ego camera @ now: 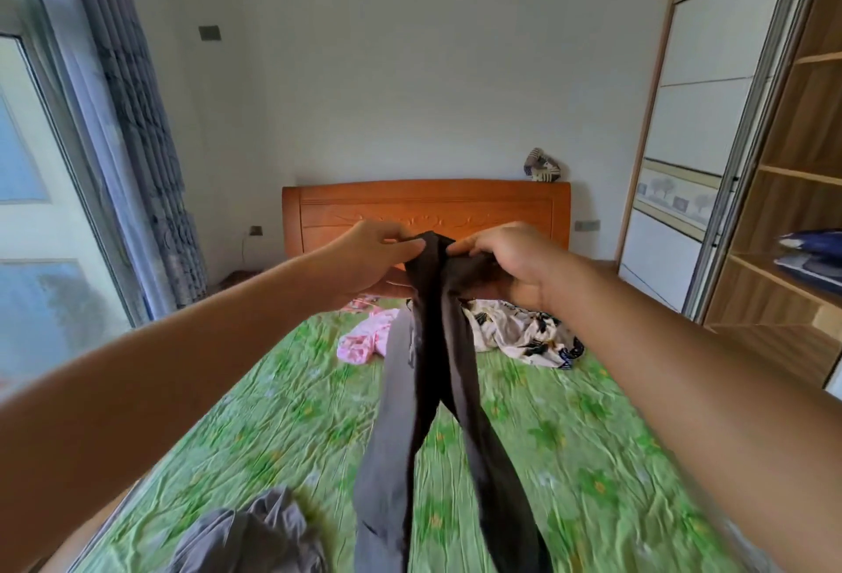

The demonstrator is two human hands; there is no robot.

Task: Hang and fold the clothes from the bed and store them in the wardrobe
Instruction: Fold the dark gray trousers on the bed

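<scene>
I hold a pair of dark brown trousers point(433, 367) up over the bed point(282, 426). My left hand point(369, 258) pinches the waist from the left and my right hand point(510, 260) grips it from the right, both at chest height in front of the headboard. The two legs hang down toward the bottom edge of the view. A pink garment point(364, 337) and a white patterned garment point(524, 335) lie crumpled near the head of the bed. A grey garment point(255, 536) lies at the near edge. The wardrobe point(793, 189) stands open at the right.
The bed has a green floral sheet and an orange wooden headboard point(423, 207) with a small patterned object point(542, 166) on top. Folded dark blue items point(815, 253) sit on a wardrobe shelf. A glass door and grey curtain point(132, 116) fill the left side.
</scene>
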